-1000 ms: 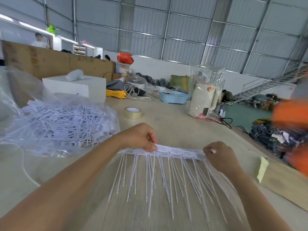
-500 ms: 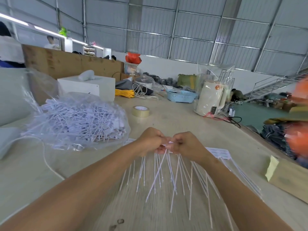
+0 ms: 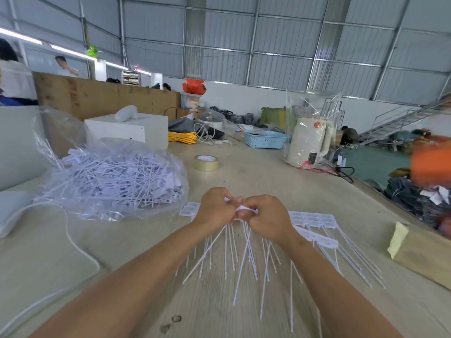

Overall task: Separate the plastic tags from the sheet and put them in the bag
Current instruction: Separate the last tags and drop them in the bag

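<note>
Head view: a second ago the hands were wide apart on the sheet; now the left hand (image 3: 214,206) and right hand (image 3: 264,217) are together, pinching the bunched plastic tags (image 3: 244,252) over the desk (image 3: 256,176), ready for the bag (image 3: 109,176) nearby

sheet's white strip (image 3: 245,208) mostly hidden between left hand (image 3: 216,206) and right hand (image 3: 267,217)
</note>
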